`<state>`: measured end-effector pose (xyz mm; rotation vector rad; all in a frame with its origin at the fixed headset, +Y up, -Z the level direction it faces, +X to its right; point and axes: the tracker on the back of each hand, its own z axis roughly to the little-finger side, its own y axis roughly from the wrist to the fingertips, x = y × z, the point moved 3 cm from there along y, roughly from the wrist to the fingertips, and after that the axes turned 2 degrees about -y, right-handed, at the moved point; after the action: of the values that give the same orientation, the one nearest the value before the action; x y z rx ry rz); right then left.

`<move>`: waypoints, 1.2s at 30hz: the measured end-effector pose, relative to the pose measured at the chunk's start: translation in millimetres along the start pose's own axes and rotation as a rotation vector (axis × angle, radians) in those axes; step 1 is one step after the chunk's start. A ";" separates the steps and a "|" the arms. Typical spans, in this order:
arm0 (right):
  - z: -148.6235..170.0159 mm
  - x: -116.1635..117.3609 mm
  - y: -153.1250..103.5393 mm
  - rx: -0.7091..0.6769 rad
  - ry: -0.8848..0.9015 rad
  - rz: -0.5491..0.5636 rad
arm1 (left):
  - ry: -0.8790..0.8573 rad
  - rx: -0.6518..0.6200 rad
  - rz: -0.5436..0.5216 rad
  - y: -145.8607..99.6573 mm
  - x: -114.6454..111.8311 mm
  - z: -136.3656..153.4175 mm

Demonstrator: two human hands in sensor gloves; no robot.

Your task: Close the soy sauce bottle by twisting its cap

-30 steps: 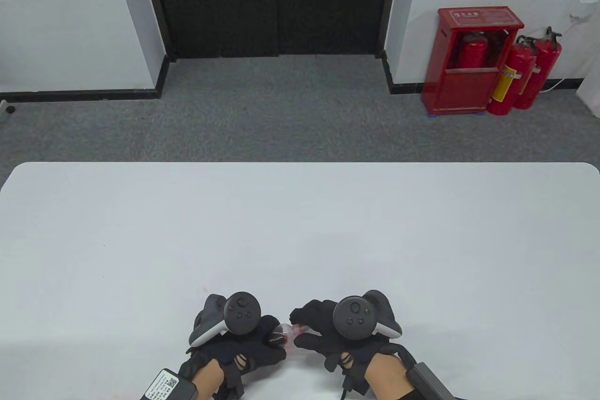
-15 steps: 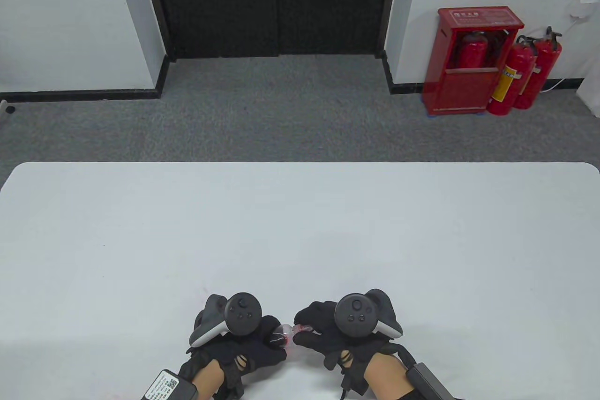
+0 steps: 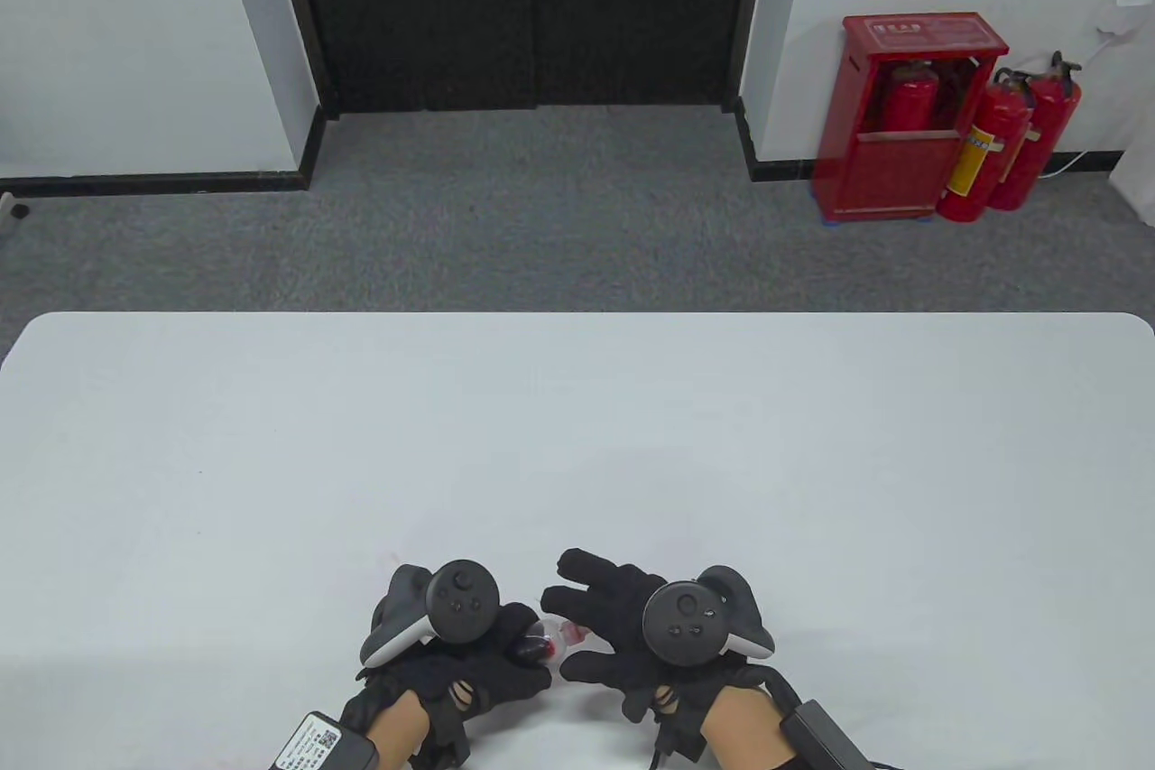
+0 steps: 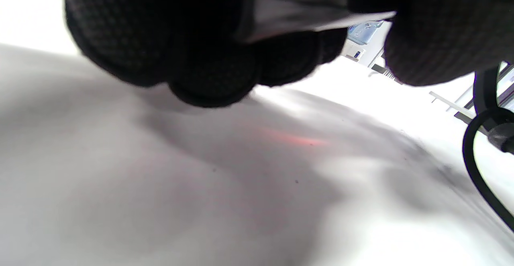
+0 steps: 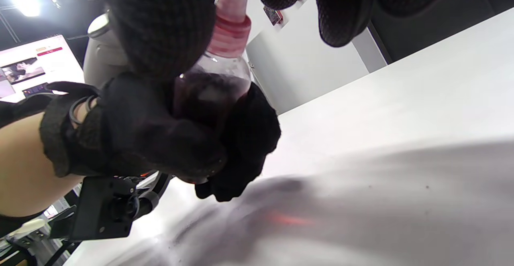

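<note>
Table view shows the right hand (image 3: 632, 639) now with fingers spread wide, lifted from the cap (image 5: 231, 21) it pinched half a second ago, probably re-gripping between twists. The left hand (image 3: 460, 653) grips the soy sauce bottle (image 3: 546, 642), tilted near the table's (image 3: 577, 445) near edge. No writing on the bottle is legible.
</note>
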<state>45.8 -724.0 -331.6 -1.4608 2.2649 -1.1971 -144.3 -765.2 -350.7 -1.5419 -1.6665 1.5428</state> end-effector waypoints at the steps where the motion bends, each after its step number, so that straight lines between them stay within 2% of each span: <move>1: 1.0 0.3 0.1 0.005 -0.001 0.001 | 0.001 -0.001 0.002 -0.1 0.0 -0.1; 36: 8.4 3.1 0.7 0.066 -0.003 -0.013 | 0.026 -0.003 0.011 -1.5 1.0 -2.1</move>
<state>48.4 -730.8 -336.7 -1.4547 2.1956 -1.2592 -143.5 -763.1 -349.1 -1.5682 -1.6494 1.5207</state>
